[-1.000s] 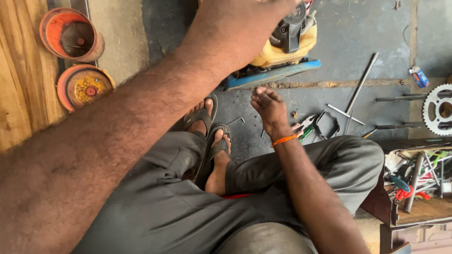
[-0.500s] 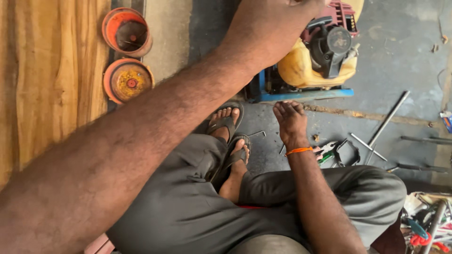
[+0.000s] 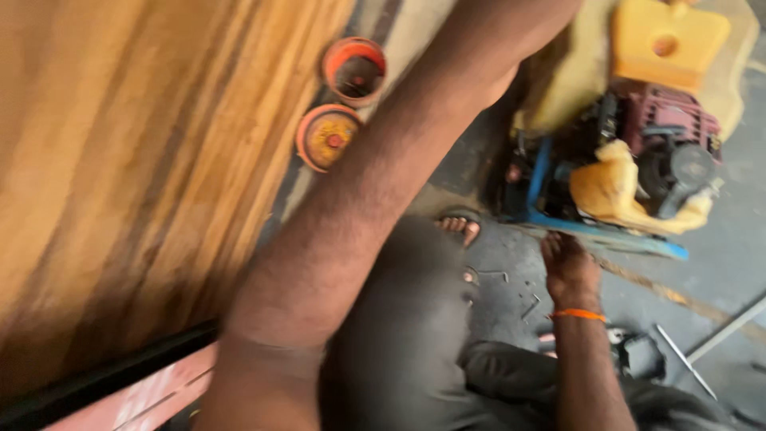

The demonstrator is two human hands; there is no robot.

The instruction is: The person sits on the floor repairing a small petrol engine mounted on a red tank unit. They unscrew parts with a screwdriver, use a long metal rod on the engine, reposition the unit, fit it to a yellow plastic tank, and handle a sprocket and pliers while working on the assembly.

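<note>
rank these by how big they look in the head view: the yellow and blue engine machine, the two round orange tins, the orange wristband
1. yellow and blue engine machine, by far the largest.
2. The two round orange tins look about alike; too blurred to rank between them.
3. orange wristband on the right wrist, smallest, though nearer the camera.

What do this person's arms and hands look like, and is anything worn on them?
Both forearms are bare and hairy, with no sleeves in view and no gloves. The right hand is bare, and a thin orange band circles its wrist. The left arm fills the middle of the picture, blurred; its hand runs past the top edge, so nothing can be told of it. No watch or ring shows.
</note>
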